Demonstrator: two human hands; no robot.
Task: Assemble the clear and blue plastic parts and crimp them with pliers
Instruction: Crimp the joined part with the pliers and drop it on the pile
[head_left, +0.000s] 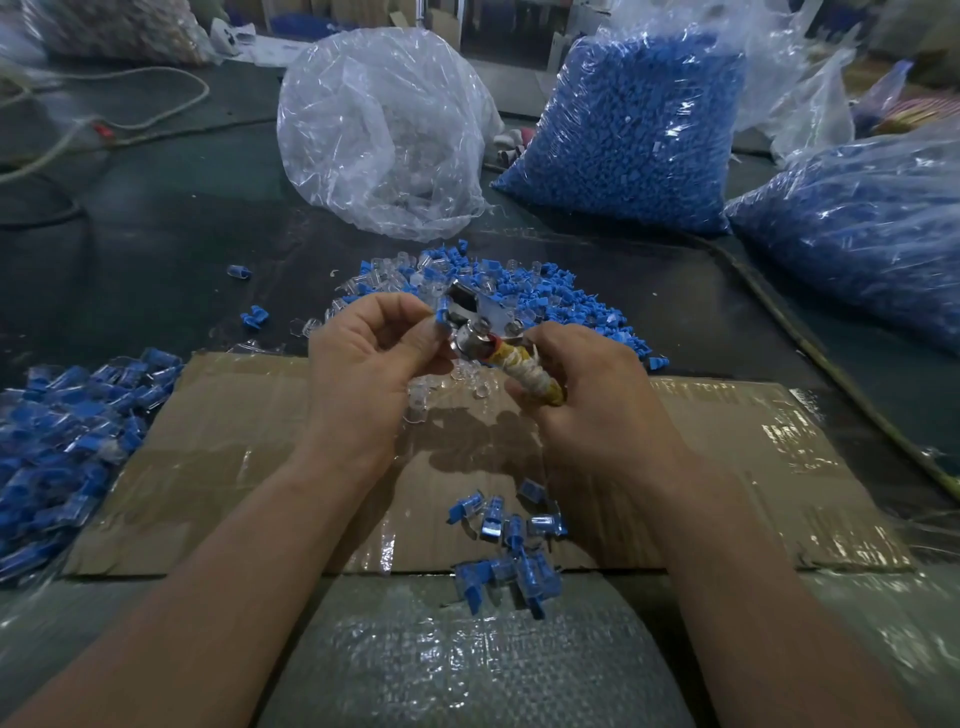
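Small blue plastic part (442, 316), pinched between the thumb and fingertips of the left hand (371, 358) and held against the head of the metal pliers (480, 314). The fingers cover most of the part, so it cannot be told whether a clear piece is already fitted on it. Part and tool are in the air, above the far edge of the tape-covered brown cardboard sheet (234, 441).

The right hand (592, 395) is curled round the pliers' handle, which is wrapped in yellow and white binding (535, 376). The tool's head points up and to the left, towards the left hand.

Just behind both hands, a loose heap of blue and clear plastic parts (550, 296) lies on the dark table (156, 260). A few clear pieces lie on the cardboard under the hands.

Near the person, a small cluster of joined blue-and-clear pieces (509, 540) lies between the forearms at the cardboard's near edge. A larger pile of similar joined pieces (67, 441) lies at the left, beside the cardboard.

Farther back stand a crumpled clear plastic bag (384, 135) that is mostly empty, a full bag of blue parts (634, 130) and, at the right, a second bag of blue parts (857, 234). A pale cord (130, 78) curves across the table's far left corner.
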